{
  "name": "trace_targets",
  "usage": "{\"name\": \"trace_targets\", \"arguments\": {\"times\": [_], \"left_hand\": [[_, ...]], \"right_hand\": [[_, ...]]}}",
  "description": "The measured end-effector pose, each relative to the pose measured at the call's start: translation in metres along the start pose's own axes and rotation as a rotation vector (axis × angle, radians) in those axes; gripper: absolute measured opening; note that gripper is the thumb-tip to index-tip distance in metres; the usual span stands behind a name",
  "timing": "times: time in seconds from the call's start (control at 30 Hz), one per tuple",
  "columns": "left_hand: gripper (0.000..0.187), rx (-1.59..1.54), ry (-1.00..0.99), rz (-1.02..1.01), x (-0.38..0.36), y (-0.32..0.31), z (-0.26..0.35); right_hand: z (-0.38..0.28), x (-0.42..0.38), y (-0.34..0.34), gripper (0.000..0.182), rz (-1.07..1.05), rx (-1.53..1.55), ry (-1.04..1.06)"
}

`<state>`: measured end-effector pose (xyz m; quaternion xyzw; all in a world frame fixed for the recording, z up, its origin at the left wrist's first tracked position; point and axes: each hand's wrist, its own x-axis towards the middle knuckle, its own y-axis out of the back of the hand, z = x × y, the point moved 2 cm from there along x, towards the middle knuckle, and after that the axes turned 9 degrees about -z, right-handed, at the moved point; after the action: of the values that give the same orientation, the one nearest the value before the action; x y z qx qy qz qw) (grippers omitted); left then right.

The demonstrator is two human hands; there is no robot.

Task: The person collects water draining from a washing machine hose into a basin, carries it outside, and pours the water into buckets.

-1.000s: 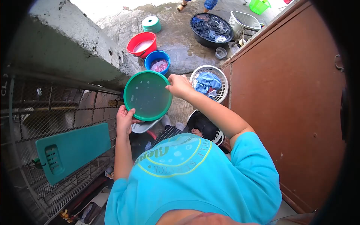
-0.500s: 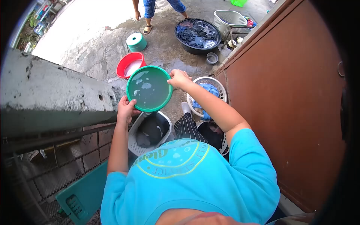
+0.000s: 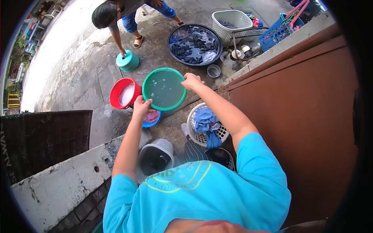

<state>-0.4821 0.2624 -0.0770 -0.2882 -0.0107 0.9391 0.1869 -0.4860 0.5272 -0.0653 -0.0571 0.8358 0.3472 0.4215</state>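
One green basin (image 3: pixel 167 109) is in our head view, just right of the red bucket (image 3: pixel 117 90). We see the left hand (image 3: pixel 142 108) and the right hand (image 3: pixel 192 81) gripping that basin. Up and right of the red bucket sits a black tub (image 3: pixel 199 65) of clothes (image 3: pixel 192 46).

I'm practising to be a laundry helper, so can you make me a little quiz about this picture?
1. True or false: only one of the wearer's hands holds the green basin.
2. What colour is the bucket just left of it? A yellow, B red, C black.
3. What is the other person's hand touching?

Key: 1 False, the left hand and right hand both hold it. 2 B. 3 The teal stool.
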Motion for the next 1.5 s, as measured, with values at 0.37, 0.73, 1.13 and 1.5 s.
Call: {"name": "trace_targets", "arguments": {"times": [0.37, 0.73, 1.13, 1.5], "left_hand": [[0.018, -0.082, 0.088, -0.041, 0.167, -0.111, 0.062], [0.017, -0.120, 0.065, 0.022, 0.234, -0.161, 0.105], [0.022, 0.164, -0.014, 0.065, 0.266, -0.167, 0.148], [0.019, -0.046, -0.180, 0.012, 0.250, -0.122, 0.153]], "right_hand": [[0.050, 0.181, 0.092, 0.049, 0.194, 0.111, -0.054], [0.083, 0.266, 0.089, 0.047, 0.157, 0.544, 0.027], [0.037, 0.213, 0.065, 0.029, 0.021, 1.191, -0.004], [-0.014, 0.200, 0.098, 0.037, -0.172, 1.376, 0.143]]}}
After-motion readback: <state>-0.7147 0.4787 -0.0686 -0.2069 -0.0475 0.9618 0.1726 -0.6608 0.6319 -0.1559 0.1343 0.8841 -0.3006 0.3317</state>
